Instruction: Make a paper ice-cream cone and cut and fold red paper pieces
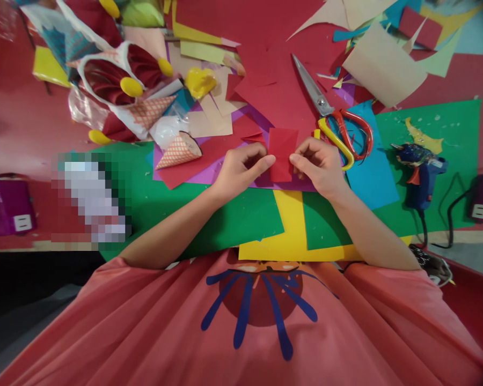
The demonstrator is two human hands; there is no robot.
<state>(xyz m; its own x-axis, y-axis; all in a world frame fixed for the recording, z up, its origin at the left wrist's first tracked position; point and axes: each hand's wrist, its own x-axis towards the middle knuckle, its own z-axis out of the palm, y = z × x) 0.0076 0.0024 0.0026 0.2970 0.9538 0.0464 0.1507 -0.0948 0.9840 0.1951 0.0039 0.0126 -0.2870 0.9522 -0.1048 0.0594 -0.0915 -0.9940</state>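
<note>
A small red paper rectangle (283,147) is held upright between my two hands, above purple and green sheets. My left hand (243,167) pinches its left edge between thumb and fingers. At the right edge, the thumb and fingers of my right hand (317,163) are closed on the same paper. Scissors (322,104) with red and yellow handles lie just beyond my right hand, blades pointing away. To the left of my left hand rests a small checkered paper cone (179,151).
A blue glue gun (422,182) with a cable lies on the green sheet (462,139) at the right. Paper scraps (382,64) are piled at the back right. Folded red paper pieces with yellow discs (108,80) stand at the back left.
</note>
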